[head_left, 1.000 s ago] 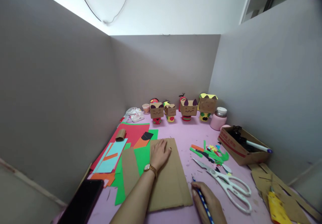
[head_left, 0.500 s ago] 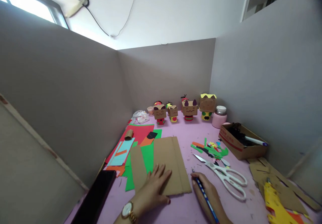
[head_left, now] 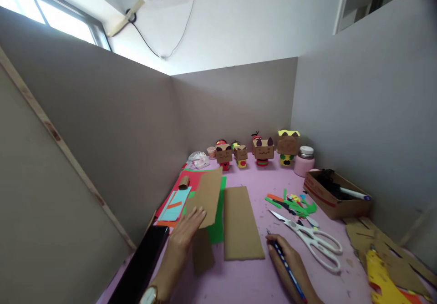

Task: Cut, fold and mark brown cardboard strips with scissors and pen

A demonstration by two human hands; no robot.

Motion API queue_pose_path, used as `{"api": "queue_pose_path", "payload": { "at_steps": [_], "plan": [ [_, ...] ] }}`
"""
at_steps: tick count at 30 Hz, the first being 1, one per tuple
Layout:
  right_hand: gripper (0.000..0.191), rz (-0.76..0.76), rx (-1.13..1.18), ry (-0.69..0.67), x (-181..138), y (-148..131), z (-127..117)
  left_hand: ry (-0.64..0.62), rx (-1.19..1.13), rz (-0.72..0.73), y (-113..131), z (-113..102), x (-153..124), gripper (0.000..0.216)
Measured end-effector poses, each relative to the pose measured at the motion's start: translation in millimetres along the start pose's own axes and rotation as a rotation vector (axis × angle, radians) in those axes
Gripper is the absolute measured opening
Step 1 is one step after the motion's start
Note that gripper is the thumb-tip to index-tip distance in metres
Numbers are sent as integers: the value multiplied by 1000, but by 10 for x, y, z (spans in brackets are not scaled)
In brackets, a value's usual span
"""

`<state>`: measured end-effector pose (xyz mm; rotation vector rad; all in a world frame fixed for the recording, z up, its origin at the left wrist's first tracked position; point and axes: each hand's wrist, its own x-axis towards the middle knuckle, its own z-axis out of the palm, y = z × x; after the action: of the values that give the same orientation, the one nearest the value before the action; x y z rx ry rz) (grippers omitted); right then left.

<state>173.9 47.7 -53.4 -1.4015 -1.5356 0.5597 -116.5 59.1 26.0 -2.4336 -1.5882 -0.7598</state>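
My left hand (head_left: 187, 229), with a watch at its wrist, grips the near edge of a cardboard piece (head_left: 207, 190), which is raised and tilted over the coloured sheets. Beneath it, a narrower cardboard strip (head_left: 203, 251) is partly hidden. Flat on the table between my hands lies a rectangular cardboard panel (head_left: 243, 224). My right hand (head_left: 285, 254) is closed around a blue patterned pencil (head_left: 286, 265), its tip pointing away from me, just right of the panel. White-handled scissors (head_left: 310, 238) lie open to the right of that hand.
Green sheets (head_left: 218, 229) and a red sheet (head_left: 196, 176) lie at left, near a black phone-like slab (head_left: 139, 265). Foam scraps (head_left: 293, 204), an open box (head_left: 336, 195) and a yellow glue gun (head_left: 382, 276) are at right. Cardboard figures (head_left: 262, 151) and a pink jar (head_left: 304, 162) stand behind.
My left hand has lifted a cardboard piece off the panel and moved it left, baring more of the panel. The right hand keeps the pencil. The view has shifted slightly.
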Motion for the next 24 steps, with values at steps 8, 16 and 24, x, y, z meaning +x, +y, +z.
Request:
{"api": "queue_pose_path", "payload": {
  "at_steps": [8, 16, 24],
  "plan": [
    [24, -2, 2, -11, 17, 51, 12, -273, 190, -85, -153, 231, -118, 54],
    [28, 56, 16, -65, 2, -82, -26, -434, 45, -137, 92, 251, -43, 64],
    [26, 121, 191, -323, -85, -178, -2, -397, -165, 48, 686, 672, 53, 45]
  ]
}}
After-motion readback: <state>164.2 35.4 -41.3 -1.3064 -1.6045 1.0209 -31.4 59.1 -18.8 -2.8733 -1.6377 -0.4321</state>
